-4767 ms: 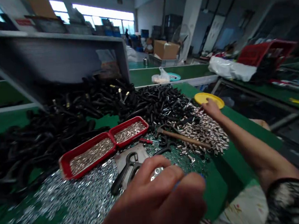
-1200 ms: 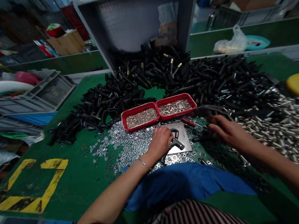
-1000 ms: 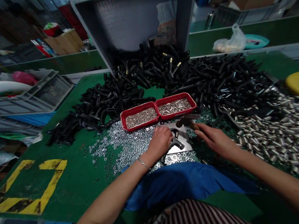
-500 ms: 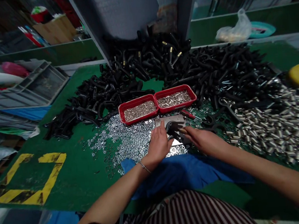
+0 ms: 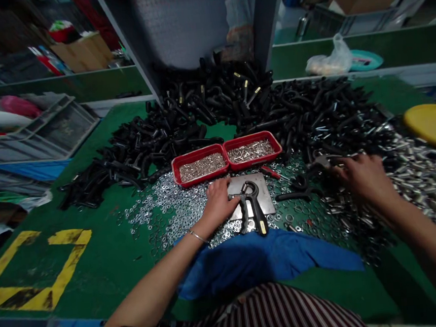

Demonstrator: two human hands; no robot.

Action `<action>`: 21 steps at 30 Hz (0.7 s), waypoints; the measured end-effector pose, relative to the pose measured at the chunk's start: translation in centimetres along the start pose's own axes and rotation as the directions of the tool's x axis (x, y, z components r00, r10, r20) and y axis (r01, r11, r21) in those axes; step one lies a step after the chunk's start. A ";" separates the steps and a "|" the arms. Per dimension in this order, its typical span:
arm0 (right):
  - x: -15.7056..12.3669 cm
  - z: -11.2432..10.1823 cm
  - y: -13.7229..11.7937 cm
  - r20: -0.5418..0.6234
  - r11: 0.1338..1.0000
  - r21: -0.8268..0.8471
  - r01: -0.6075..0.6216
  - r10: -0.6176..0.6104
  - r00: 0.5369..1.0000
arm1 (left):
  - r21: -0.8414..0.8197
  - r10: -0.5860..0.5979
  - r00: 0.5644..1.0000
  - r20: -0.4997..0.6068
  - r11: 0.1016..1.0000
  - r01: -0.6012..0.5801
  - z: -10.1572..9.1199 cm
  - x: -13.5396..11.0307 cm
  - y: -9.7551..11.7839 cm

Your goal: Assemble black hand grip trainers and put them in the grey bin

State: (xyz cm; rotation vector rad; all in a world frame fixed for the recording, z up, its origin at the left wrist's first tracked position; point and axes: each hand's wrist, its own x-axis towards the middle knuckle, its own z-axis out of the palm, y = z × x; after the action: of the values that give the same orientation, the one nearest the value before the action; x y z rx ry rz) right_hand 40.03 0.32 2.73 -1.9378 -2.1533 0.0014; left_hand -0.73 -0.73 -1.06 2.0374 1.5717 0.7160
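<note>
A black-handled hand grip exerciser [image 5: 259, 208] with a metal coil at its top lies on a flat metal plate [image 5: 269, 199], its handles toward me. My left hand [image 5: 218, 201] is closed at the exerciser's left side, thumb against the left handle near the coil. Off to the right, my right hand [image 5: 366, 178] has its fingers bent around a grey metal tool [image 5: 321, 161] that looks like pliers; its grip is partly hidden. Black handle parts [image 5: 300, 189] lie between the plate and that hand.
Two red trays [image 5: 200, 179] of small metal pieces stand behind the plate. Loose nuts and rings [image 5: 176, 205] surround it. A red-handled screwdriver [image 5: 272, 172] lies nearby. Black handles [image 5: 135, 140] are heaped behind; metal sleeves [image 5: 422, 186] lie right. A blue cloth [image 5: 272, 260] is in front.
My right hand has left the exerciser and moved right to the grey tool. The exerciser now lies on the plate with its handles toward me. My left hand stays beside it.
</note>
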 end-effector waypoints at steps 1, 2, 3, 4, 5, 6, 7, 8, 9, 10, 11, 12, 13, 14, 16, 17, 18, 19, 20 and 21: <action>0.7 0.5 -0.7 -0.020 0.999 -0.025 0.044 -0.045 0.999 | 0.049 0.022 1.000 0.000 0.999 -0.022 0.0 -0.2 -0.3; 1.4 1.2 -2.1 -0.020 0.996 -0.030 0.089 -0.089 0.996 | 0.069 0.046 0.999 0.010 0.997 -0.046 0.1 -0.4 -0.5; 2.2 2.1 -3.8 0.012 0.992 -0.004 0.125 -0.125 0.992 | 0.072 0.068 0.997 0.024 0.995 -0.069 0.2 -0.7 -0.6; 2.9 3.1 -5.9 0.058 0.986 0.037 0.162 -0.164 0.985 | 0.070 0.085 0.996 0.039 0.994 -0.087 0.3 -1.0 -0.6; 3.6 4.0 -8.0 0.125 0.978 0.079 0.192 -0.201 0.972 | 0.069 0.097 0.994 0.056 0.992 -0.101 0.4 -1.3 -0.4; 4.2 5.0 -10.0 0.173 0.978 0.081 0.194 -0.206 0.963 | 0.072 0.104 0.992 0.077 0.991 -0.110 0.5 -1.5 -0.2; 4.7 5.7 -11.7 0.200 0.982 0.056 0.182 -0.189 0.961 | 0.078 0.108 0.989 0.099 0.990 -0.116 0.6 -1.7 0.0; 5.1 6.3 -13.0 0.219 0.986 0.021 0.166 -0.166 0.961 | 0.085 0.107 0.987 0.119 0.989 -0.118 0.7 -1.8 0.2; 5.5 6.7 -13.8 0.228 0.989 -0.022 0.148 -0.139 0.964 | 0.090 0.105 0.985 0.134 0.989 -0.117 0.9 -1.8 0.3; 5.7 6.8 -14.2 0.238 0.989 -0.059 0.134 -0.117 0.964 | 0.089 0.100 0.985 0.144 0.990 -0.114 0.9 -1.8 0.4; 5.9 6.7 -14.2 0.249 0.989 -0.086 0.123 -0.098 0.964 | 0.082 0.095 0.985 0.146 0.991 -0.107 1.0 -1.7 0.4; 6.1 6.4 -13.9 0.258 0.989 -0.100 0.111 -0.082 0.963 | 0.070 0.090 0.985 0.148 0.992 -0.101 1.0 -1.6 0.4; 6.1 5.9 -13.5 0.253 0.991 -0.101 0.092 -0.064 0.965 | 0.056 0.088 0.985 0.152 0.994 -0.097 0.9 -1.6 0.4; 6.1 5.3 -13.0 0.226 0.994 -0.083 0.068 -0.048 0.973 | 0.045 0.088 0.984 0.157 0.994 -0.096 0.8 -1.5 0.4; 5.9 4.0 -12.4 0.129 0.998 0.050 0.037 -0.043 0.991 | 0.038 0.089 0.981 0.170 0.995 -0.097 0.6 -1.3 0.3; 5.6 3.6 -12.4 0.083 0.983 0.178 0.037 -0.052 0.995 | 0.041 0.088 0.980 0.178 0.994 -0.096 0.6 -1.2 0.4; 5.2 3.3 -12.8 0.055 0.938 0.343 0.039 -0.062 0.997 | 0.046 0.083 0.979 0.186 0.995 -0.093 0.5 -1.2 0.4; 4.6 3.2 -13.5 0.053 0.852 0.523 0.032 -0.069 0.996 | 0.050 0.076 0.978 0.194 0.995 -0.087 0.4 -1.1 0.4; 4.0 3.4 -14.5 0.073 0.726 0.687 0.005 -0.076 0.994 | 0.052 0.066 0.978 0.200 0.996 -0.078 0.4 -1.1 0.4; 3.3 3.9 -15.6 0.105 0.583 0.812 -0.039 -0.079 0.991 | 0.052 0.057 0.977 0.205 0.996 -0.069 0.4 -1.1 0.4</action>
State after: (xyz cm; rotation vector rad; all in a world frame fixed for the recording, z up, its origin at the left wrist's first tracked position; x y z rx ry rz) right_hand 23.80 2.28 2.11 -1.3513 -1.7235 0.9751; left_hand -0.39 -1.91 -1.20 2.1366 1.4328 0.4709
